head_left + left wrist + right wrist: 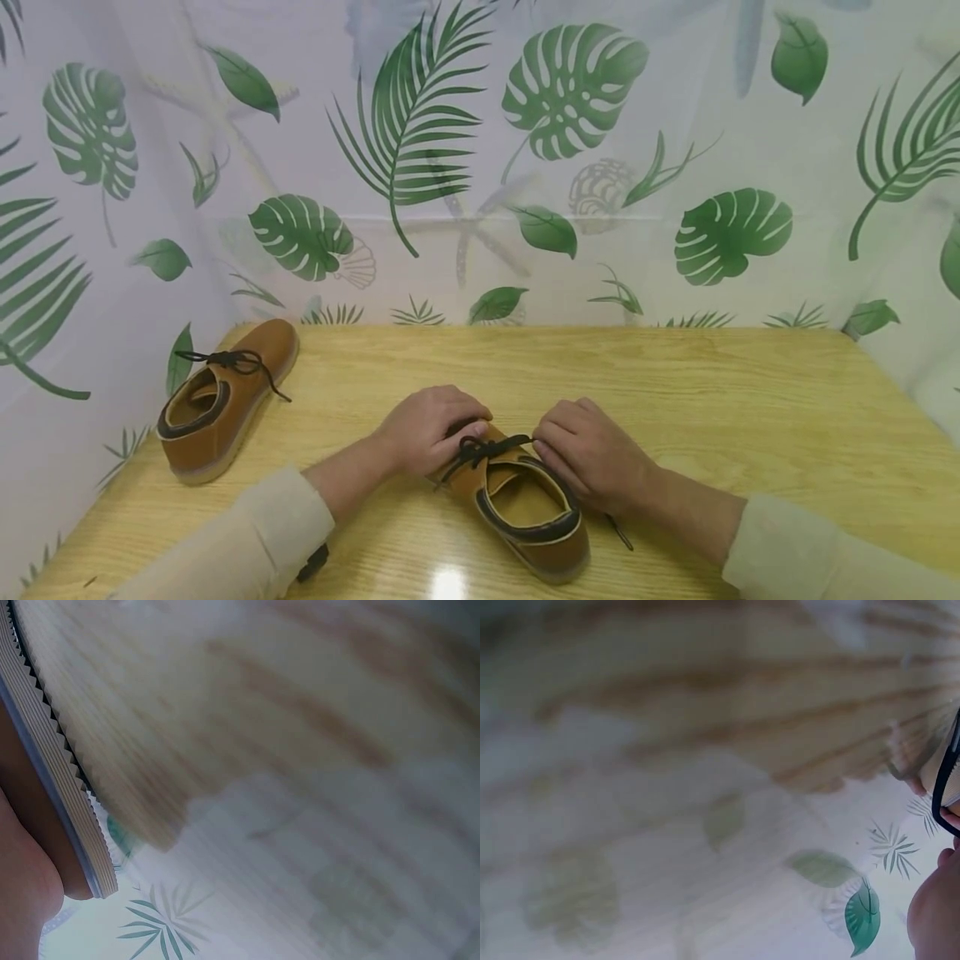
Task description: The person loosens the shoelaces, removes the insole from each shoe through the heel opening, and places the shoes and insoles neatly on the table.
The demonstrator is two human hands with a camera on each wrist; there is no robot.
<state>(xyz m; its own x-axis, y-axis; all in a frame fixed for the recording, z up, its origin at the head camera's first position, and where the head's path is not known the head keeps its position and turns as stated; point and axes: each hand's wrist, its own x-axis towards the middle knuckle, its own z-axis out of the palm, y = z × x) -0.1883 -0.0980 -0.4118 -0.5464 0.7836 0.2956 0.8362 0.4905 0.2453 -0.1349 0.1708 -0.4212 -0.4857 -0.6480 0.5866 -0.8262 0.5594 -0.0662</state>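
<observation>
A brown leather shoe [517,508] with a dark padded collar rests on the table, its heel toward me. My left hand [431,429] grips it over the front, thumb lying beside the knot. In the left wrist view, the shoe's ridged sole edge [64,772] runs alongside that hand [26,877]. A black shoelace [491,447] is looped over the tongue. My right hand [596,454] pinches one part of it at the shoe's right side, and a loose lace end [621,533] hangs below. In the right wrist view, the black lace [943,784] shows near the fingers.
A matching brown shoe [232,408], its black lace tied in a bow, stands at the table's left edge. Behind the wood-grain table [675,375] hangs a leaf-printed cloth [450,275] that also covers both sides. A small dark object [313,562] shows by the left sleeve.
</observation>
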